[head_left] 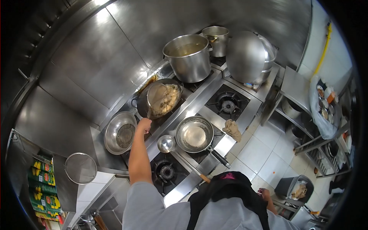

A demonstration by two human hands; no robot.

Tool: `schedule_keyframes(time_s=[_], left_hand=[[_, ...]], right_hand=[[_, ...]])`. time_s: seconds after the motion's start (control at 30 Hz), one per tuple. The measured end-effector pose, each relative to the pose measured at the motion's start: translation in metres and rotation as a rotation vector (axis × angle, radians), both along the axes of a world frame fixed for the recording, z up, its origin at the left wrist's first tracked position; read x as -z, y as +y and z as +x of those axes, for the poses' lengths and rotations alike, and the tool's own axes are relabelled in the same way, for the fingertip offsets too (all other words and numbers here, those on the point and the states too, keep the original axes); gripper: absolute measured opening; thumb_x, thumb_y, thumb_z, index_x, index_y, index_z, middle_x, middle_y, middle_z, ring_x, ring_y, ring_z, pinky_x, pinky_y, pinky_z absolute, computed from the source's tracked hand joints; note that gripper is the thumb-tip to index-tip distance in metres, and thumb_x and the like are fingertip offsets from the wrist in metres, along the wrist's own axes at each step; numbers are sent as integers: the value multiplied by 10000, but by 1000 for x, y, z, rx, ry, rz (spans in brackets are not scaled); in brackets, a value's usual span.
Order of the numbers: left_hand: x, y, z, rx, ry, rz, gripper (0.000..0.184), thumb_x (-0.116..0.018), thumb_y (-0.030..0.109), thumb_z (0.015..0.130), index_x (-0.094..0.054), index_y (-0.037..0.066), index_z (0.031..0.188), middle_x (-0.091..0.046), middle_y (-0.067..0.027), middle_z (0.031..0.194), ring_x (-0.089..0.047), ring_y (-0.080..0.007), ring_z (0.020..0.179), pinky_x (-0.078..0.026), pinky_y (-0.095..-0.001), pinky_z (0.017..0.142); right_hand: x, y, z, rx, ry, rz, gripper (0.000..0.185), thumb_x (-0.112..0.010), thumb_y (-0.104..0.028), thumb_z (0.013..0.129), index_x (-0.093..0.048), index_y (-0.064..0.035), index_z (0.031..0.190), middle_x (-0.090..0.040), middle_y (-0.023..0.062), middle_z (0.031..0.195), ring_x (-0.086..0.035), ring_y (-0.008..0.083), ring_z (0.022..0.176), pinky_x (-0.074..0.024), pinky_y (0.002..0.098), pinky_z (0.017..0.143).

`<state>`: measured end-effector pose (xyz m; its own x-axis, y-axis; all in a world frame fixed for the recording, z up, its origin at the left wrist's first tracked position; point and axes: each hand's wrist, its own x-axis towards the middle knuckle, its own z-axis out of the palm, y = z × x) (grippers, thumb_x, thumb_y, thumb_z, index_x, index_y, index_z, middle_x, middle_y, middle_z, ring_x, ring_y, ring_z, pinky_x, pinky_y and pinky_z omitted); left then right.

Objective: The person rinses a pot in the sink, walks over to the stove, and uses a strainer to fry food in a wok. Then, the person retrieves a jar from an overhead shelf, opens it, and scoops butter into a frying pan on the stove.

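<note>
My left hand (144,125) is closed around the handle of a round mesh strainer (156,99). The strainer's head lies over the left part of a dark wok (142,104) on the back burner. Pale yellow-brown pieces of food (170,97) sit in bubbling oil, mostly to the right of the mesh. Down by my right side, my right hand (263,194) has curled fingers; anything inside them is too small to make out. Just left of the wok stands a wide steel bowl (111,134).
A frying pan (194,134) and a ladle (166,143) rest on the front of the stove. Behind are a large stockpot (188,63), a smaller pot (218,44) and a lidded steamer (249,57). A cloth (232,130) lies at the stove edge; a bin (285,188) stands right.
</note>
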<state>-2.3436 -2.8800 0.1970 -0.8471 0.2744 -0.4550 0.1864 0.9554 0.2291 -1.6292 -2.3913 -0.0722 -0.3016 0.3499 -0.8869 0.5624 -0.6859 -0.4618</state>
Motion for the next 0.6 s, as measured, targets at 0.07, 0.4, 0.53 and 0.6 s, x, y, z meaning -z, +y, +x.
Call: schedule_keyframes(time_s=[0.07,0.4,0.53,0.6], left_hand=[[-38,11,32,-474,11,410,218,-500,137,887,-619,-31,961,-656,-177,741,-625,-311,543,-499,-384,455],[-17,36,87,-443,238,224,410,-457,109,806,-583,18,1185,-616,-201,1168,-634,-332,1006,-550,-405,617],[-6,18,68,-346,441,241,415,-456,114,811,-577,34,1200,-613,-205,1174,-608,-359,1052,-547,-434,679],[-15,19,78,-366,471,240,401,-460,125,817,-585,47,1190,-623,-212,1146,-619,-385,1007,-534,-449,755]], right_hand=[[1,0,4,37,-12,-8,249,-510,-236,895,-566,-80,1082,-547,55,968,-580,258,801,-531,439,671],[8,-10,26,-75,-87,-4,270,-484,-216,898,-562,-51,1097,-562,89,977,-584,279,838,-527,437,661],[-4,-2,18,6,-92,10,270,-474,-204,898,-559,-36,1092,-557,101,974,-579,288,839,-524,434,657],[-8,-1,11,37,-93,15,270,-472,-201,898,-558,-32,1090,-556,104,973,-577,290,839,-523,434,656]])
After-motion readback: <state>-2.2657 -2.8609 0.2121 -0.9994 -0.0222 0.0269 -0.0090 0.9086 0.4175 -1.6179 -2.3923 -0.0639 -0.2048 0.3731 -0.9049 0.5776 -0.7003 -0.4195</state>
